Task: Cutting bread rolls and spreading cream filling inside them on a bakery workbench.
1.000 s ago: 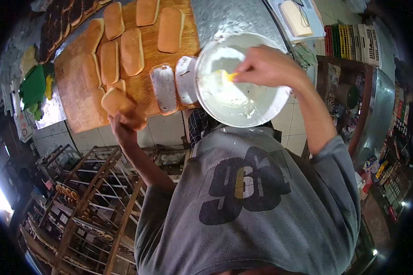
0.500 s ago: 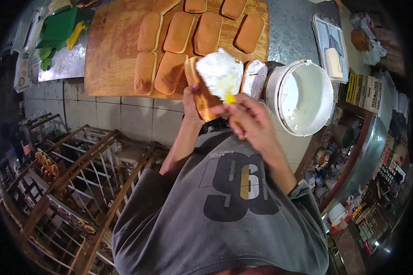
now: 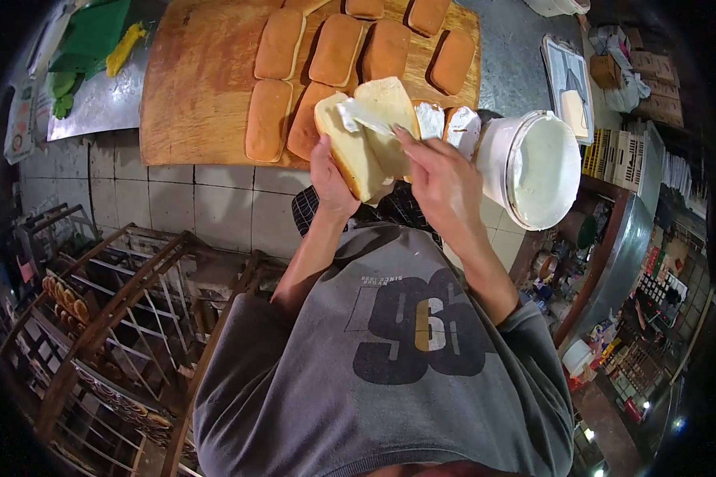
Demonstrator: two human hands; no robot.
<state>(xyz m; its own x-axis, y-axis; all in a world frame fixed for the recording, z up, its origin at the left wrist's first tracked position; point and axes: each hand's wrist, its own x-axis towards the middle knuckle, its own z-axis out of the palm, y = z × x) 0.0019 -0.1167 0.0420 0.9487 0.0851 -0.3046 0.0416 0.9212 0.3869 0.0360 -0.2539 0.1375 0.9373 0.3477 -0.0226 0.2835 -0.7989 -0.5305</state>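
My left hand grips a split bread loaf from below and the left, its two pale cut faces spread apart like a book. In my right hand is a spatula, its blade lying across the upper part of the opened bread. A dab of white cream shows at the blade's tip on the left half. Just right of the bread, two cream-covered pieces rest at the board's near edge. Beside them a white bucket is tilted, with pale cream smeared on its inside.
Several whole brown loaves lie on a wooden board. A green container and a yellow cloth are at the far left. A tray with a scraper lies right. Metal racks stand at lower left.
The loaf has been opened from nearly closed to spread flat. The cream-heaped spatula has swung left onto the cut face and carries far less cream.
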